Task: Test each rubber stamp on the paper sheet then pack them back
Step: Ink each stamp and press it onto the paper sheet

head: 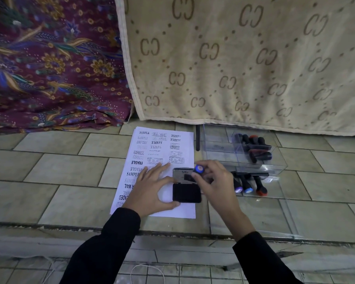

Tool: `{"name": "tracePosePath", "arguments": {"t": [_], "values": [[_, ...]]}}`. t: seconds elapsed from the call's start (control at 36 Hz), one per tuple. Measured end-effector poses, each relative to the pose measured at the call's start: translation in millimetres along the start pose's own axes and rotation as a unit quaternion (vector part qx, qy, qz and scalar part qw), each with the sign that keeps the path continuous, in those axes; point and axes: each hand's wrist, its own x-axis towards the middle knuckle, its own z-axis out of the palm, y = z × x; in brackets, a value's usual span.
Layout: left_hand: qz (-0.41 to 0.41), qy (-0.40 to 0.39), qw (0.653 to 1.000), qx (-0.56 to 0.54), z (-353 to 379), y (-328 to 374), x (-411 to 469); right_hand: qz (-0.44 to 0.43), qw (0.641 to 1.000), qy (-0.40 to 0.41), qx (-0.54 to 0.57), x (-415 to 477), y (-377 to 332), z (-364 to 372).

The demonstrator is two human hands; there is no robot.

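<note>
In the head view, the sheet point(172, 212) is lying on the tiled floor point(59, 171), already carrying many printed marks. An open black ink pad point(186, 192) is sitting on the sheet's right part, between the two hands. The left hand point(152, 191) is resting flat on the sheet with its fingers spread and straight, and its thumb is touching the pad's near left corner. The right hand point(215, 181) is pinching a blue-capped stamp point(198, 169) in its fingertips, holding it just above the pad's far edge. To the right, more stamps point(254, 146) are lying in a clear box point(213, 140), and three others point(248, 185) are lying just in front of it.
</note>
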Motion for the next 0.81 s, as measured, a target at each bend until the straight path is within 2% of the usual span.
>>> {"name": "tracePosePath", "arguments": {"t": [0.19, 0.56, 0.69, 0.81], "values": [[0.022, 0.011, 1.000, -0.003, -4, 1, -3, -0.007, 1.000, 0.018, -0.012, 25, -1, 1], [0.060, 0.031, 0.998, -0.005, -3, 0, -4, -0.003, 0.995, -0.077, -0.069, 57, -3, 36], [0.017, 0.060, 0.993, -0.103, -7, 3, -3, 0.001, 0.993, -0.088, -0.080, 59, 0, 46], [-0.041, 0.106, 0.962, -0.249, -9, 1, -3, 0.001, 0.991, -0.091, -0.097, 57, 3, 52]]}}
